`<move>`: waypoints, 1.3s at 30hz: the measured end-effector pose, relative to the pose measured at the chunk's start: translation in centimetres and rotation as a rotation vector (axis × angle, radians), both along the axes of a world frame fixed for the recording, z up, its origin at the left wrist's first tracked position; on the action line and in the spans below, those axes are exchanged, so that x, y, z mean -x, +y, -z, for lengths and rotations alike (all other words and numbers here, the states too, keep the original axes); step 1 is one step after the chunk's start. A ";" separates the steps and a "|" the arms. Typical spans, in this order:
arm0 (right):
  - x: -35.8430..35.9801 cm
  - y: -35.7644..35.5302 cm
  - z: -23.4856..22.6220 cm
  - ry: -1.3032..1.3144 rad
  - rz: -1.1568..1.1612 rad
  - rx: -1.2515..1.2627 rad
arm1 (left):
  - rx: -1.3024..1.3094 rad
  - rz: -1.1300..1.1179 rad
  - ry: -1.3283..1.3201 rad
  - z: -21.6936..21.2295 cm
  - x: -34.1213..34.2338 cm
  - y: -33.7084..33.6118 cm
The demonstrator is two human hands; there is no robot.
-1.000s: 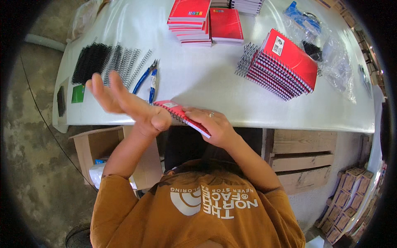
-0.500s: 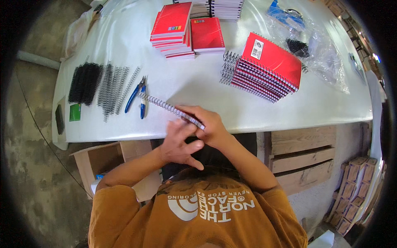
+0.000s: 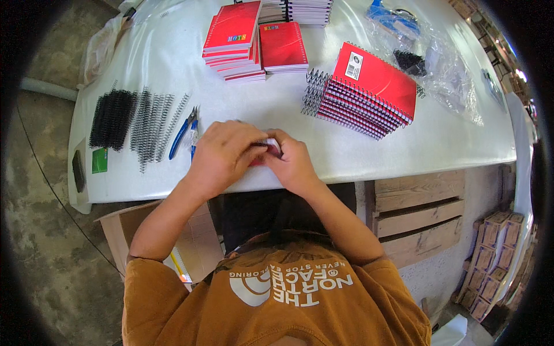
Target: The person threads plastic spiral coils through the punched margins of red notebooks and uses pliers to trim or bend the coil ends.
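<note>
Both hands are at a small red notebook (image 3: 257, 161) above the table's near edge, and they cover most of it. My left hand (image 3: 220, 154) lies over its left and upper part, fingers bent and closed on it. My right hand (image 3: 292, 163) grips its right end, with thumb and fingers near the pale page edges. The spiral coil at the notebook's edge is mostly hidden by the fingers. Just left of my left hand lie blue-handled cutting pliers (image 3: 182, 138), partly hidden by that hand. Loose grey wire coils (image 3: 151, 124) are spread farther left.
Dense black coils (image 3: 114, 120) and a green card (image 3: 100, 160) lie at the left. Red notebooks (image 3: 232, 26) are stacked at the back. A pile of spiral-bound notebooks (image 3: 375, 86) stands at the right, beside clear plastic (image 3: 453, 86). Below the table is a cardboard box (image 3: 196, 236).
My left hand has moved up and closed over the notebook's edge, now hiding the coil that stuck out leftward. The notebook has turned in the hands, showing some red cover.
</note>
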State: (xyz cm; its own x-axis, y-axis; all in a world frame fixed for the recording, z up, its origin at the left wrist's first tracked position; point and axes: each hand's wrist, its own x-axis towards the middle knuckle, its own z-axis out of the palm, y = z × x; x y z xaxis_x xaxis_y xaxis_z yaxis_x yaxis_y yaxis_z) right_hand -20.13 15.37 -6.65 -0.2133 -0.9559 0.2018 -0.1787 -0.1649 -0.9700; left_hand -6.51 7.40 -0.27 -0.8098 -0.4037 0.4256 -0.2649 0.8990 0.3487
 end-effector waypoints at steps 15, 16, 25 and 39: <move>0.2 -0.1 0.6 -0.077 -0.030 0.063 | -0.153 -0.019 -0.228 -3.2 0.8 0.1; 0.2 -0.1 0.8 -0.064 -0.031 0.061 | -0.154 -0.017 -0.222 -3.2 0.8 0.1; 0.3 0.8 0.3 -0.123 -0.091 0.048 | -0.043 -0.045 -0.220 -4.4 2.1 0.6; 9.9 3.2 -11.8 -0.539 0.607 0.812 | -1.045 0.083 0.603 -8.5 13.9 5.8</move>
